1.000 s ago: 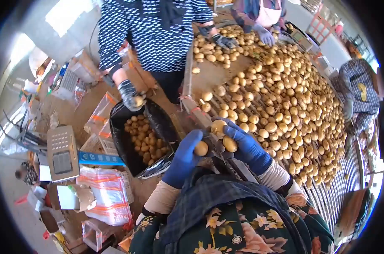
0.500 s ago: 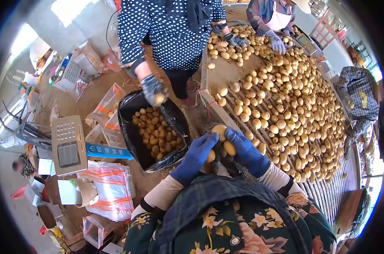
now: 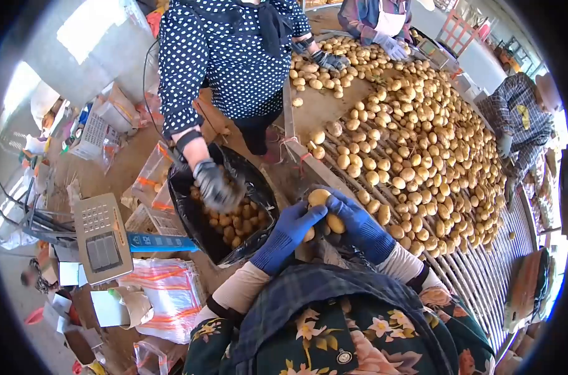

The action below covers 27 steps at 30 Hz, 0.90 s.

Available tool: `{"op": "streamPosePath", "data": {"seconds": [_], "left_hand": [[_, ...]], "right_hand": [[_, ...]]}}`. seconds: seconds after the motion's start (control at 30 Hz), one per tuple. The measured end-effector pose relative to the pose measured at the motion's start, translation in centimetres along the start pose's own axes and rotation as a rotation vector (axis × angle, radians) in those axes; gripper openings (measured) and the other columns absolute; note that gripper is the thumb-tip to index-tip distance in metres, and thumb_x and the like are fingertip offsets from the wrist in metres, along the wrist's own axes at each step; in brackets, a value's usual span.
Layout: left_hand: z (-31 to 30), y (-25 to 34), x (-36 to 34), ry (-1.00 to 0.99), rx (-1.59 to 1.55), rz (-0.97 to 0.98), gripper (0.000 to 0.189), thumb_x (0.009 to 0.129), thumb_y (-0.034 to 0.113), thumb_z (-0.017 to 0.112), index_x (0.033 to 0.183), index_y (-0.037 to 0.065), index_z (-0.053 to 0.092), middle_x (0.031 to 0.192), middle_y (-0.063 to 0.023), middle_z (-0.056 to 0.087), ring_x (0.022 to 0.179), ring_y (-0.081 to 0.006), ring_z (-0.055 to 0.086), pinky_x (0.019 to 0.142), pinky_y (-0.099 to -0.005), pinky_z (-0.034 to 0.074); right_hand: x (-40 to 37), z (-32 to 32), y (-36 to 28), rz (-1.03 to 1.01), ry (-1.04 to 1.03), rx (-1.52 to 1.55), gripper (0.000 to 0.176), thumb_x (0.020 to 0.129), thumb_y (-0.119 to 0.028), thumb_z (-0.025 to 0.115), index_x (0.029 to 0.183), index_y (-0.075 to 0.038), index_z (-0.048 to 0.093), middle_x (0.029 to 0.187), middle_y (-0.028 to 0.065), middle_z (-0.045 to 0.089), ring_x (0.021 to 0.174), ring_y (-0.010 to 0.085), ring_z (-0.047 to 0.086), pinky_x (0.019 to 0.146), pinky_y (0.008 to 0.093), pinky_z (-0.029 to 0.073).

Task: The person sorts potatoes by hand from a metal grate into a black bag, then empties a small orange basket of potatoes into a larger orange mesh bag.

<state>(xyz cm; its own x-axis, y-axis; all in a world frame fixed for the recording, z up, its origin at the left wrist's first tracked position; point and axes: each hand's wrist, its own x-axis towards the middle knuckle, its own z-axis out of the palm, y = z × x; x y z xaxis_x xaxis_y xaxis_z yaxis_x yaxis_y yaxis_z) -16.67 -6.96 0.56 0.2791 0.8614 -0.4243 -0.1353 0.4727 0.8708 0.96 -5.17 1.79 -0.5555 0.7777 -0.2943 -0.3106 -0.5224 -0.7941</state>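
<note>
In blue knitted gloves, my left hand [image 3: 288,234] and my right hand [image 3: 361,229] meet in front of my body, fingers closed round potatoes. One potato [image 3: 319,198] sits at the top between both hands. A second potato [image 3: 335,223] rests against my right hand's fingers. Part of a third potato [image 3: 308,234] shows beside my left palm. Left of my hands stands a crate lined with a black plastic bag [image 3: 266,187], holding many small potatoes [image 3: 237,226]. A co-worker's grey-gloved hand [image 3: 216,186], blurred, reaches into it.
To the right, a slatted sorting table [image 3: 353,172] carries a spread of potatoes [image 3: 421,169]. Other people's gloved hands [image 3: 331,60] work along its far side. At left are a scale display [image 3: 102,237], a blue box [image 3: 162,242] and packs of plastic bags [image 3: 165,297].
The co-worker's hand has gone down into the lined crate; the potato it carried is no longer visible. My view has shifted slightly. My hands still hold the potatoes.
</note>
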Motion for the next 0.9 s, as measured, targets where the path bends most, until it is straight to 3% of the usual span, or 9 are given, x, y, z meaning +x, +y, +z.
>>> {"op": "streamPosePath", "data": {"seconds": [0.1, 0.13, 0.33, 0.4, 0.53, 0.6, 0.77, 0.83, 0.9], "left_hand": [[-0.3, -0.9, 0.4, 0.004, -0.013, -0.001, 0.038, 0.094, 0.033, 0.065, 0.11, -0.001, 0.064, 0.083, -0.0001, 0.066, 0.072, -0.005, 0.057, 0.064, -0.0216, 0.047], [-0.4, -1.0, 0.6, 0.013, -0.005, 0.008, 0.037, 0.094, 0.033, 0.065, 0.11, -0.001, 0.064, 0.082, 0.0, 0.066, 0.07, -0.0048, 0.057, 0.063, -0.0216, 0.047], [-1.4, -1.9, 0.8, -0.079, 0.025, 0.046, 0.028, 0.098, 0.028, 0.059, 0.108, 0.001, 0.061, 0.082, -0.004, 0.067, 0.069, -0.0075, 0.06, 0.062, -0.0215, 0.047], [-1.4, -2.6, 1.4, -0.074, -0.003, 0.034, 0.028, 0.097, 0.026, 0.06, 0.11, 0.002, 0.061, 0.084, -0.0039, 0.067, 0.07, -0.0074, 0.06, 0.063, -0.0213, 0.048], [-1.8, -1.9, 1.8, -0.124, -0.032, 0.017, 0.028, 0.096, 0.022, 0.063, 0.115, 0.002, 0.058, 0.089, -0.0034, 0.068, 0.074, -0.0081, 0.061, 0.067, -0.022, 0.049], [-1.9, -1.4, 1.3, -0.105, -0.022, 0.026, 0.032, 0.095, 0.021, 0.064, 0.118, 0.001, 0.056, 0.092, -0.0037, 0.068, 0.077, -0.0085, 0.061, 0.068, -0.0226, 0.049], [-3.6, -3.1, -1.0, -0.048, -0.119, 0.136, 0.044, 0.093, 0.022, 0.065, 0.129, 0.0, 0.052, 0.1, -0.0055, 0.067, 0.085, -0.0095, 0.06, 0.075, -0.0236, 0.049], [-5.2, -4.4, -2.2, -0.077, 0.037, -0.098, 0.05, 0.093, 0.023, 0.065, 0.135, 0.001, 0.05, 0.102, -0.0062, 0.066, 0.087, -0.009, 0.06, 0.075, -0.0238, 0.049], [-5.9, -6.6, -3.1, -0.057, 0.047, -0.078, 0.048, 0.093, 0.024, 0.064, 0.134, 0.001, 0.051, 0.101, -0.0064, 0.066, 0.086, -0.0098, 0.061, 0.074, -0.0243, 0.049]], "right_hand": [[0.4, -0.7, 0.7, -0.038, -0.014, -0.082, 0.051, 0.102, -0.032, 0.049, 0.142, -0.002, 0.04, 0.125, 0.0094, 0.056, 0.11, 0.0168, 0.055, 0.094, 0.0311, 0.047], [0.5, -0.6, 0.8, -0.038, -0.014, -0.083, 0.051, 0.102, -0.032, 0.049, 0.142, -0.002, 0.04, 0.125, 0.0094, 0.056, 0.11, 0.0168, 0.055, 0.094, 0.0311, 0.047], [0.9, -0.8, 1.7, 0.011, 0.027, 0.063, 0.044, 0.102, -0.031, 0.048, 0.136, -0.003, 0.045, 0.105, 0.0082, 0.061, 0.08, 0.0139, 0.06, 0.068, 0.0263, 0.051], [0.9, -1.9, 1.7, 0.074, -0.198, 0.263, 0.039, 0.103, -0.032, 0.047, 0.13, -0.005, 0.049, 0.096, 0.006, 0.062, 0.072, 0.0122, 0.058, 0.058, 0.0234, 0.048], [1.4, -1.6, 1.7, 0.122, -0.081, 0.241, 0.037, 0.102, -0.035, 0.047, 0.125, -0.006, 0.051, 0.094, 0.0048, 0.062, 0.071, 0.011, 0.058, 0.052, 0.0213, 0.044], [1.8, -1.3, 1.6, 0.173, 0.157, 0.353, 0.04, 0.101, -0.036, 0.049, 0.129, -0.007, 0.051, 0.097, 0.0057, 0.062, 0.071, 0.0114, 0.058, 0.053, 0.0218, 0.044], [3.0, -1.2, 0.7, 0.141, 0.111, 0.329, 0.044, 0.099, -0.036, 0.053, 0.132, -0.007, 0.05, 0.105, 0.0062, 0.062, 0.074, 0.0126, 0.06, 0.055, 0.0221, 0.047], [3.5, -1.4, 1.1, 0.141, 0.146, 0.308, 0.044, 0.098, -0.036, 0.055, 0.132, -0.007, 0.05, 0.107, 0.0064, 0.061, 0.074, 0.0129, 0.06, 0.055, 0.0223, 0.048], [4.5, -3.2, 2.4, 0.26, -0.081, 0.404, 0.046, 0.098, -0.036, 0.056, 0.133, -0.007, 0.05, 0.108, 0.0065, 0.062, 0.074, 0.013, 0.06, 0.054, 0.022, 0.047]]}}
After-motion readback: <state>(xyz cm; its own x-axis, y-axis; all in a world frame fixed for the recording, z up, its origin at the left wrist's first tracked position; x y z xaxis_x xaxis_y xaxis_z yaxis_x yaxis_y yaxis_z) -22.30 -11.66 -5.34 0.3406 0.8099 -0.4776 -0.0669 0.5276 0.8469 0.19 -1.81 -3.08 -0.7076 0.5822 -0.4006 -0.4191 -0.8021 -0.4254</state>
